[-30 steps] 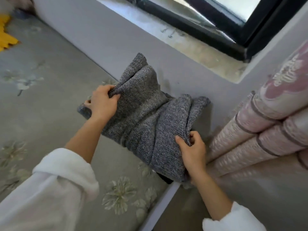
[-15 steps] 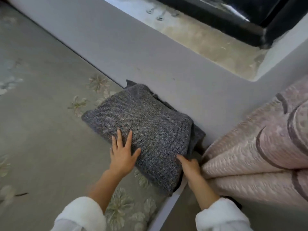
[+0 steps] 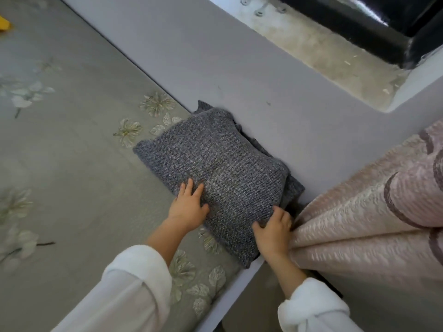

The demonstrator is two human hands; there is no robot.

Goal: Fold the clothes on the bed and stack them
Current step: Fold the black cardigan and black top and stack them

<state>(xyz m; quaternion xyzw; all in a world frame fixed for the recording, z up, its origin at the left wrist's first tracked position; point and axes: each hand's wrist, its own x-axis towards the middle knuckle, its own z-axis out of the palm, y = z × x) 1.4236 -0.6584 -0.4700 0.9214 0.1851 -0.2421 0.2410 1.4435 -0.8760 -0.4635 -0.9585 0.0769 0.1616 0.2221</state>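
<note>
A folded grey knitted garment (image 3: 215,168) lies flat at the corner of the bed (image 3: 72,164), against the grey wall. Darker layers of cloth show under its right edge. My left hand (image 3: 189,207) rests flat on its near left edge, fingers straight and spread. My right hand (image 3: 273,231) lies on its near right corner, fingers bent over the edge beside the curtain; whether they grasp the cloth is unclear.
The bed has a grey-green sheet with pale flower prints. A pink patterned curtain (image 3: 371,212) hangs at the right, touching my right hand. A grey wall (image 3: 239,75) and a stone window sill (image 3: 323,49) lie beyond. A yellow item (image 3: 3,26) shows at the far left.
The grey garment was held up crumpled in both hands, then laid down flat in a fold. My left hand has slid to the near left edge, my right to the near corner.
</note>
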